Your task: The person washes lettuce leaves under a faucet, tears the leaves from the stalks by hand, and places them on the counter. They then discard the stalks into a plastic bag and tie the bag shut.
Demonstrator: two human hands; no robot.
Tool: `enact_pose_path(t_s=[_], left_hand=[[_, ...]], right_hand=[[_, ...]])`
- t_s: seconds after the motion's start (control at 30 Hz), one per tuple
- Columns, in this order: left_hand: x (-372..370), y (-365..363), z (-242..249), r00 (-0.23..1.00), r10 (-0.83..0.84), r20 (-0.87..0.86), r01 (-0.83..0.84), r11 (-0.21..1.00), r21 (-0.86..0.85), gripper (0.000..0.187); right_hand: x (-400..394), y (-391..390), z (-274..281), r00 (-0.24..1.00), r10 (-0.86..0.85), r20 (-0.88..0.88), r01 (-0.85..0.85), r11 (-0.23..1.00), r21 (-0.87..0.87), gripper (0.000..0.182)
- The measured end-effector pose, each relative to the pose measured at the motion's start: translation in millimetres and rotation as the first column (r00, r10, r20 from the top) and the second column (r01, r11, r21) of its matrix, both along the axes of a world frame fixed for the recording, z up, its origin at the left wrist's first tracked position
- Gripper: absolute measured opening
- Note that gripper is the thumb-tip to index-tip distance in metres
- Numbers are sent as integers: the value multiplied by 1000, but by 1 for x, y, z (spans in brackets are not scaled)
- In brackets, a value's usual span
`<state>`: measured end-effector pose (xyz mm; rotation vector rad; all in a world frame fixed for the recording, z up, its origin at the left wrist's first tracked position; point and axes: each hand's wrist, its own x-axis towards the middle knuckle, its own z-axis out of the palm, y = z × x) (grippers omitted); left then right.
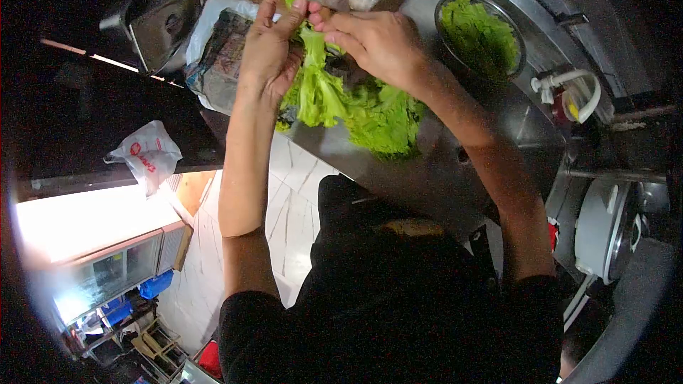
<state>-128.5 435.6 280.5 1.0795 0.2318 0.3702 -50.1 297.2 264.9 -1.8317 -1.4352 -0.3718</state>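
Head view: lettuce between hands.

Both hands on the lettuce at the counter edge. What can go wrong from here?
1. The lettuce hangs from the left hand and right hand, and its lower leaves reach close to the steel counter edge; a torn piece could drop to the floor.
2. The bowl already looks full of leaves, so more may spill over its rim.
3. A plastic bag lies right beside the left hand and could get snagged.
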Motion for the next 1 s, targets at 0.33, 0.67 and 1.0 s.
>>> enact_pose_path(t_s=[0.33,0.67,1.0], left_hand=[[-10,12,-16,989,-74,-128,107,956,272,35],[-18,35,-38,986,-146,-84,147,989,6,26],[-6,18,-37,990,-129,-59,119,981,-155,23]], right_hand=[[44,-60,-40,870,-43,-492,-60,980,-191,23],[-20,-167,-267,649,-737,-188,579,639,-506,27],[-57,-139,-258,630,-663,-404,465,739,-488,19]])
